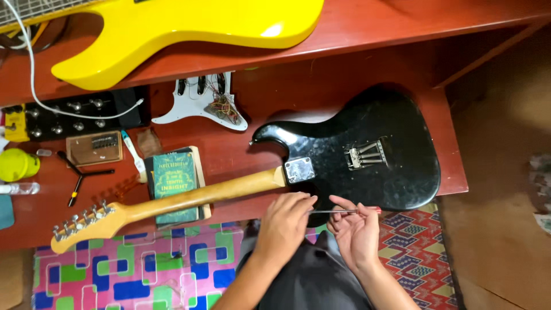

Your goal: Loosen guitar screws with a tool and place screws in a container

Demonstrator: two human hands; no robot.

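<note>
With the right hand [357,232] gripping the screwdriver [343,211] and the left hand [285,221] pinching its tip, it seems best to seat that tip squarely in a screw on the black guitar [367,155] before turning.

A red wooden tabletop [241,155] carries a black electric guitar [367,155] lying face down, its neck resting on a green book [173,182]. Nearby lie a white pickguard [198,106], a black pedal board [69,117] and a Y-shaped wrench [80,177]. A yellow guitar body [189,28] rests on the raised shelf [402,23] behind.
</note>
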